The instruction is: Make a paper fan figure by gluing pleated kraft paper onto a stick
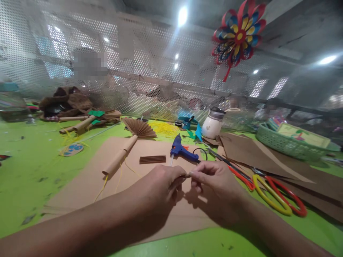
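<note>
My left hand (163, 184) and my right hand (214, 182) meet above a brown paper sheet (93, 160), fingertips pinched almost together. A thin brown piece (187, 175), which looks like paper, shows between them; my fingers hide most of it. Just beyond, a blue glue gun (183, 150) lies on the sheet with a clear glue stick at its rear. To its left is a pleated brown paper strip (152, 159). Farther left lies a pleated paper fan (139, 129) joined to a rolled paper tube (119, 157) with yellow strings hanging from it.
Scissors with yellow and red handles (278, 196) lie at right beside dark brown sheets (246, 153). A green basket (284, 142), a white jar (212, 125), yellow shreds (166, 128) and more paper tubes (84, 123) stand or lie farther back on the green table (26, 171).
</note>
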### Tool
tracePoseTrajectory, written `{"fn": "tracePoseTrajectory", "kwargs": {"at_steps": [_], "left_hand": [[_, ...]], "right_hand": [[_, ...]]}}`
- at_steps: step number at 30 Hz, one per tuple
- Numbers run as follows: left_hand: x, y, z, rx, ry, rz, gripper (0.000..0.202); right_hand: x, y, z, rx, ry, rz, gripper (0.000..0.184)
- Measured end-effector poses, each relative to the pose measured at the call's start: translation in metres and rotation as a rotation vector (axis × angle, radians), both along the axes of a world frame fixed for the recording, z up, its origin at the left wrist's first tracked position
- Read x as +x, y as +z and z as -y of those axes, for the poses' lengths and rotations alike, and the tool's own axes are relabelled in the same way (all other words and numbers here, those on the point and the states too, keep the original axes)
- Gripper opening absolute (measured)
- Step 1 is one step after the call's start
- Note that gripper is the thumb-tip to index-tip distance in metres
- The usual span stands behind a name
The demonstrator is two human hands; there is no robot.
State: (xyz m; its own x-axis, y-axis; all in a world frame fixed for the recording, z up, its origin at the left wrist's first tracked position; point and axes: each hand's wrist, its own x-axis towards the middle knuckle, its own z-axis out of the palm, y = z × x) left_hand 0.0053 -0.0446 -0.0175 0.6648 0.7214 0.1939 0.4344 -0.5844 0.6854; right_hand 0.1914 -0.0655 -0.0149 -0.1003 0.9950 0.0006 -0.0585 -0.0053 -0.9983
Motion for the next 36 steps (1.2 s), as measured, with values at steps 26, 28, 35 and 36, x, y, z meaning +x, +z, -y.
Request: {"fn": "tracePoseTrajectory", "kwargs": {"at_steps": [26,28,35,36], "left_hand": [[-0.011,0.021,-0.043,-0.648,-0.254,0.016,0.018],[-0.012,0.018,-0.046,-0.702,-0.261,0.056,0.018],[-0.012,0.020,-0.042,-0.779,-0.298,0.130,0.022],[-0.011,0.021,-0.039,-0.780,-0.301,0.136,0.021]], "right_hand": [[0.018,-0.017,-0.017,-0.051,0.166,-0.091,0.034],[0.020,-0.016,-0.019,-0.032,0.157,-0.113,0.035],[0.009,-0.004,-0.007,-0.100,0.051,-0.235,0.029],[0.006,-0.003,-0.003,-0.131,0.046,-0.240,0.025]]}}
